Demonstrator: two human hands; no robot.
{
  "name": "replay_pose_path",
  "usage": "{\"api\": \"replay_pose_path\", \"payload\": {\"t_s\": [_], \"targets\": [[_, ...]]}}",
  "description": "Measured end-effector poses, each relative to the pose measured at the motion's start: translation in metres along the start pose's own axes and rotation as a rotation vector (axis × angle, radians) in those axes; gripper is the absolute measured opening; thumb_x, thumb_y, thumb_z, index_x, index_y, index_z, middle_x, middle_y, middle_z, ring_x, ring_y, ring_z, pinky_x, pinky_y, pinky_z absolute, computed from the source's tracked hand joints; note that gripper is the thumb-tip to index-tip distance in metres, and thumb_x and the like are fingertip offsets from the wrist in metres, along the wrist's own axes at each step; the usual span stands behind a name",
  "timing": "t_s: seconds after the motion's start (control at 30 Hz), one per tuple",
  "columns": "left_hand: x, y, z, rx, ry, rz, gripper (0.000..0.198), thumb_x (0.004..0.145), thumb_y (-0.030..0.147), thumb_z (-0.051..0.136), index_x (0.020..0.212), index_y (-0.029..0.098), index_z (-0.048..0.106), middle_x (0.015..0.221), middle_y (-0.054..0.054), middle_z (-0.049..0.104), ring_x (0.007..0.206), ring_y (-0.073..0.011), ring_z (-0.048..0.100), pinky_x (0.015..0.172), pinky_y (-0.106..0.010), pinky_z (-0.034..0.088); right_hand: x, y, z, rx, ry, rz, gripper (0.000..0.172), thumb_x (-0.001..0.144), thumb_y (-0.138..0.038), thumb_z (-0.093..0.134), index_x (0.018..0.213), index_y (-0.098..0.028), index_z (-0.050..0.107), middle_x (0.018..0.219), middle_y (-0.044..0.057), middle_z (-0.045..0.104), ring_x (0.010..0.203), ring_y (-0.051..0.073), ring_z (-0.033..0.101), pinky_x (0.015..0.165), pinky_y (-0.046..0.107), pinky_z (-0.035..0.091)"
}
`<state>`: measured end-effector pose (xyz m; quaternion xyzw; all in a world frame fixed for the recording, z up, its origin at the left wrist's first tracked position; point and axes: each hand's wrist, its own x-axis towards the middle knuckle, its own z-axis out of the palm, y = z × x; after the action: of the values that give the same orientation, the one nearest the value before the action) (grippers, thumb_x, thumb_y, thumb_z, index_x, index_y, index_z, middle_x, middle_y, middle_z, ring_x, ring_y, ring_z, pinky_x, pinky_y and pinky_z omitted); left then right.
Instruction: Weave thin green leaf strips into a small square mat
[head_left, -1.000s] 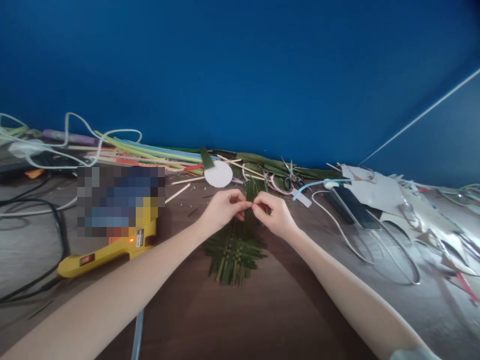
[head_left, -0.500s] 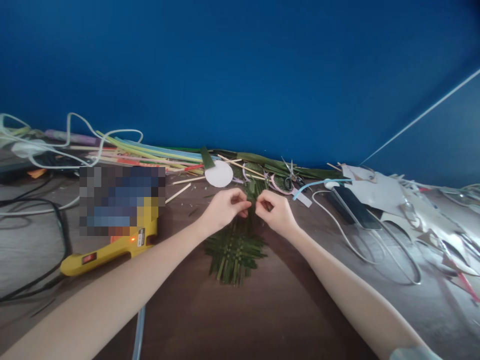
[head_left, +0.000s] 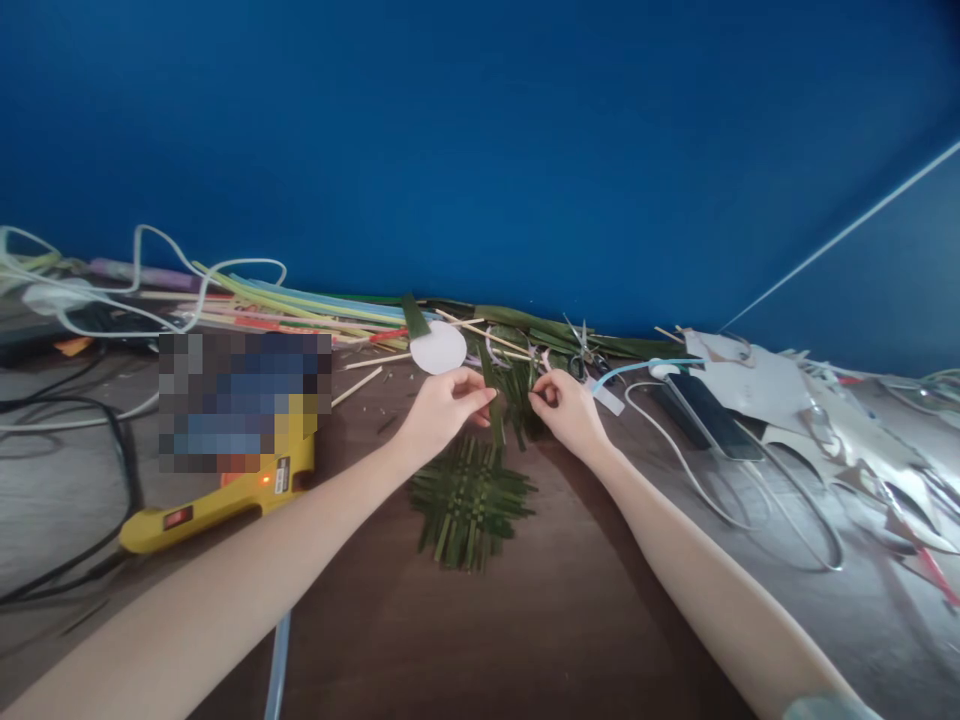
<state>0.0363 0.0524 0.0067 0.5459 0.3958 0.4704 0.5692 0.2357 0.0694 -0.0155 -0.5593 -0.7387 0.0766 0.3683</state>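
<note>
Thumb and fingers of my left hand (head_left: 448, 408) pinch a dark green leaf strip (head_left: 498, 418) that hangs upright by the fingertips. To its right my right hand (head_left: 568, 408) is closed in a pinch at the edge of a bunch of green leaf strips (head_left: 517, 395); a thin strip appears to be between its fingertips. Just in front of both hands a woven mat of green leaf strips (head_left: 472, 505) lies flat on the brown table, its loose ends sticking out all round. Neither hand touches the mat.
A yellow glue gun (head_left: 217, 510) with a lit orange light lies at left. Behind are a white disc (head_left: 439, 347), scissors (head_left: 581, 350), thin sticks and coloured strips (head_left: 300, 305). A phone (head_left: 712, 415), cables and cut white sheets (head_left: 750, 375) lie at right, before a blue wall.
My hands have moved apart: the right one shifted slightly right, the left slightly left. Leaf strips now show between them, and the woven mat has stayed in place.
</note>
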Motion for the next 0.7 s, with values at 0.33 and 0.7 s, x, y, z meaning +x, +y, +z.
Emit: {"api": "replay_pose_path", "payload": {"t_s": [0.33,0.7], "targets": [[0.001,-0.005,0.000,0.105,-0.059,-0.005,0.009,0.071,0.017,0.060,0.068,0.012,0.054,0.056,0.003,0.057,0.047,-0.0082,0.057,0.049,-0.019,0.051,-0.009,-0.034,-0.004,0.227,-0.080,-0.090,0.012,0.080,-0.023,0.045,0.071,-0.018,0.051,0.063,-0.001,0.049,0.056,0.011,0.042,0.052,0.024,0.033],[-0.002,-0.010,-0.002,0.258,-0.155,0.089,0.009,0.075,0.019,0.057,0.067,0.014,0.054,0.056,0.002,0.060,0.053,-0.0103,0.061,0.054,-0.021,0.052,-0.014,-0.046,0.000,0.171,-0.158,-0.246,0.011,0.078,-0.017,0.046,0.067,-0.019,0.048,0.060,-0.002,0.043,0.055,0.010,0.041,0.053,0.023,0.032]]}}
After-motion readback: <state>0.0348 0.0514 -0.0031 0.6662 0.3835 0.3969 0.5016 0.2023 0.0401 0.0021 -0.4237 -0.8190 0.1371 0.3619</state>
